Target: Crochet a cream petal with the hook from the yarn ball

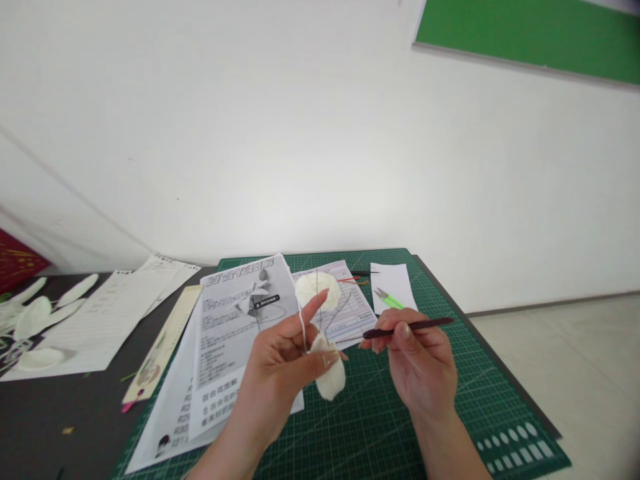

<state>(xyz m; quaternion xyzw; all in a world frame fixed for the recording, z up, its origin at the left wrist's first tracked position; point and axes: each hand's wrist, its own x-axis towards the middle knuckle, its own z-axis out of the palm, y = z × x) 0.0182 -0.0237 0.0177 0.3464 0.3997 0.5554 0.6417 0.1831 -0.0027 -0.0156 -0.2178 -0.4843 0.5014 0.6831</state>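
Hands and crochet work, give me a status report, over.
Left hand pinching white crocheted piece, yarn strand across index finger. Right hand gripping dark-handled crochet hook. Yarn ball and green-handled snips lying beyond.

Between the left hand point(283, 370) and the right hand point(421, 370) a gap lies over the green cutting mat point(385, 437), wider toward the near side. The crochet hook point(415, 326) crosses its far end; the crocheted petal point(331, 381) juts in from the left. Beyond, the yarn ball point(307, 292) and thread snips point(393, 302) (blades angled far-left) obstruct. Right of the right hand, bare mat offers passage.
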